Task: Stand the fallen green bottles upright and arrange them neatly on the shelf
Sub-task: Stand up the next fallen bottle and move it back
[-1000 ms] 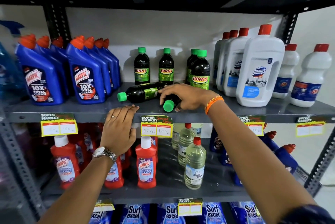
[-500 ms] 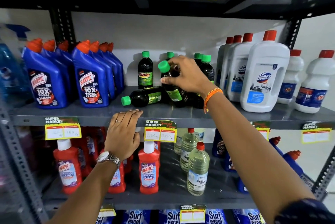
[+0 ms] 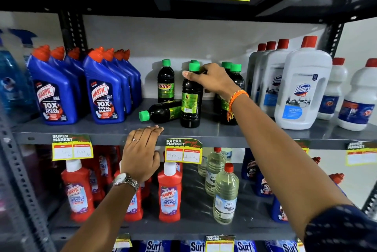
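Harpic bottles left, Domex jugs right, fallen bottle touching the gripped bottle.

Two bare forearms reach into view. The left hand wears a slim ring with a small pale stone on one finger, and just behind that grip, at the wrist, sits a silver metal wristwatch with a round white dial and a linked bracelet. The right hand has an orange braided thread band tied at the wrist (its loose ends hang down below). Far back from that grip, near the elbow, shows a dark navy sleeve with a faint dotted pattern
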Demonstrator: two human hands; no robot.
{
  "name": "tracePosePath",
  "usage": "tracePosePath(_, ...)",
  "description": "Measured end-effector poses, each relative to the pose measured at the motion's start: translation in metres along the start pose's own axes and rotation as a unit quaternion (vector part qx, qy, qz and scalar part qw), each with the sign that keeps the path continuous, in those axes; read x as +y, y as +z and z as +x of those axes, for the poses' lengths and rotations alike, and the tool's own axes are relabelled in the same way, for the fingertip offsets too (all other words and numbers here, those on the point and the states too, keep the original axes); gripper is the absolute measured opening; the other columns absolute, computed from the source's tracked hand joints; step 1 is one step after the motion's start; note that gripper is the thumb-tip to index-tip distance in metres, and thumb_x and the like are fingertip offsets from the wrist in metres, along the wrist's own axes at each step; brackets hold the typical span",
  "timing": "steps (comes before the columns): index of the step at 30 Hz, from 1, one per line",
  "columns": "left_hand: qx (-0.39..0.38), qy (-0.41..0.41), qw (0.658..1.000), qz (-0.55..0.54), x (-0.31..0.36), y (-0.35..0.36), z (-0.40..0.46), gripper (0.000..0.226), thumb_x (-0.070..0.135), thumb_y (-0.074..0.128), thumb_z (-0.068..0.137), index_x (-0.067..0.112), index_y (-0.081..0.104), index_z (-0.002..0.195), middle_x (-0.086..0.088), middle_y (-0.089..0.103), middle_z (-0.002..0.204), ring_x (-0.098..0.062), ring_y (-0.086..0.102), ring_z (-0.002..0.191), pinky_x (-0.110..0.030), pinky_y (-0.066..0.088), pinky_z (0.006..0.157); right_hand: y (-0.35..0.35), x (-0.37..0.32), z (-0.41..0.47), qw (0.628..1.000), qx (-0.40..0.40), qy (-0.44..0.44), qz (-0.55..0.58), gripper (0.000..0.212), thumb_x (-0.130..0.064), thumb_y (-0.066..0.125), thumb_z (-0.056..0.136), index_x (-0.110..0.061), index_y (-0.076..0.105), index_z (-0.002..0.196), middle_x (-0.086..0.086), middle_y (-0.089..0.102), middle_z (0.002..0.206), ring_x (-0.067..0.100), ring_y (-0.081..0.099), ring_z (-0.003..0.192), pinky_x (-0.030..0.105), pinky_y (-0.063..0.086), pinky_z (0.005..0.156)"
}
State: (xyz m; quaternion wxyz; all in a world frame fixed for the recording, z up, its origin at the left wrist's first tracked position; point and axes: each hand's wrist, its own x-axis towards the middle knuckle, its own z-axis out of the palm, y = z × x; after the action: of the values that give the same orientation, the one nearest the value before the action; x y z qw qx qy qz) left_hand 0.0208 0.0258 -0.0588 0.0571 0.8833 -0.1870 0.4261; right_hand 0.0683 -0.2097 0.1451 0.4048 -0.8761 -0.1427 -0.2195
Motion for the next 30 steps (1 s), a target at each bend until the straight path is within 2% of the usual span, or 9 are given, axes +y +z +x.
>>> tracePosePath(2,0.0,-0.003,1.0,-0.002,0.0,0.001,0.0,0.063,0.018,0.059,0.07,0.012,0.059,0.133,-0.006,0.065,0.125,-0.028,0.058,0.115,-0.042,0.032,0.107,0.002,-0.006,0.0,0.996,0.052,0.005,-0.068,0.069,-0.08,0.071,0.061,-0.014,0.069,0.082,-0.002,0.073,0.075,0.012,0.069,0.07,0.03,0.056,0.061)
tracePosePath(5,0.0,-0.005,1.0,-0.001,0.0,0.001,0.0,0.063,0.018,0.057,0.069,0.011,0.059,0.132,-0.007,0.066,0.125,-0.028,0.059,0.114,-0.042,0.032,0.107,0.007,-0.012,0.001,0.984,0.074,-0.006,-0.161,0.08,-0.084,0.069,0.057,-0.008,0.066,0.082,0.002,0.068,0.075,0.018,0.065,0.068,0.03,0.052,0.058)
tracePosePath(10,-0.003,-0.005,1.0,0.002,0.0,0.0,0.0,0.063,0.018,0.056,0.07,0.011,0.058,0.133,-0.007,0.065,0.127,-0.028,0.058,0.116,-0.042,0.032,0.107,-0.004,-0.017,0.006,0.986,0.022,0.008,-0.163,0.065,-0.043,0.087,0.069,-0.004,0.06,0.115,0.006,0.064,0.103,0.024,0.06,0.093,0.033,0.05,0.076)
tracePosePath(13,-0.002,-0.004,1.0,0.002,0.0,0.001,0.0,0.064,0.018,0.057,0.07,0.012,0.058,0.133,-0.007,0.065,0.127,-0.028,0.058,0.116,-0.042,0.031,0.107,-0.009,-0.016,0.007,0.989,0.003,0.008,-0.148,0.051,-0.031,0.08,0.076,-0.003,0.061,0.114,0.006,0.066,0.097,0.024,0.064,0.094,0.031,0.055,0.07)
tracePosePath(15,-0.005,-0.007,1.0,0.004,0.0,0.001,0.0,0.064,0.018,0.058,0.07,0.012,0.058,0.134,-0.007,0.065,0.126,-0.028,0.058,0.117,-0.042,0.031,0.108,-0.008,-0.015,0.005,0.99,0.011,0.0,-0.143,0.054,-0.044,0.08,0.077,-0.004,0.063,0.109,0.002,0.065,0.089,0.02,0.061,0.083,0.025,0.048,0.059)
tracePosePath(18,-0.008,-0.009,1.0,0.006,0.0,0.002,0.0,0.063,0.018,0.058,0.071,0.013,0.057,0.134,-0.006,0.065,0.126,-0.027,0.057,0.117,-0.042,0.031,0.108,-0.005,-0.012,0.002,0.98,0.052,-0.015,-0.189,0.081,-0.067,0.077,0.069,-0.001,0.06,0.114,0.009,0.067,0.096,0.02,0.056,0.078,0.033,0.049,0.064)
tracePosePath(21,-0.006,-0.007,1.0,0.006,0.0,0.002,0.0,0.063,0.019,0.056,0.072,0.013,0.057,0.134,-0.006,0.065,0.126,-0.027,0.056,0.117,-0.042,0.031,0.108,-0.006,-0.01,0.006,0.978,0.066,-0.016,-0.197,0.081,-0.058,0.085,0.066,-0.004,0.058,0.121,0.011,0.065,0.112,0.028,0.061,0.102,0.035,0.053,0.085)
tracePosePath(25,-0.007,-0.009,1.0,0.002,0.0,0.0,0.0,0.062,0.02,0.055,0.073,0.014,0.056,0.135,-0.006,0.064,0.127,-0.026,0.055,0.118,-0.041,0.03,0.11,-0.014,-0.012,0.012,0.99,-0.001,0.005,-0.143,0.071,-0.031,0.089,0.069,-0.007,0.056,0.127,0.007,0.062,0.112,0.029,0.06,0.111,0.03,0.05,0.082)
tracePosePath(30,-0.011,-0.009,1.0,0.001,0.002,-0.004,-0.001,0.063,0.019,0.056,0.073,0.014,0.056,0.135,-0.005,0.064,0.128,-0.026,0.055,0.118,-0.04,0.028,0.111,-0.011,-0.011,0.008,0.993,0.003,0.01,-0.118,0.085,-0.06,0.085,0.064,-0.009,0.054,0.123,0.001,0.057,0.104,0.02,0.053,0.096,0.027,0.046,0.074)
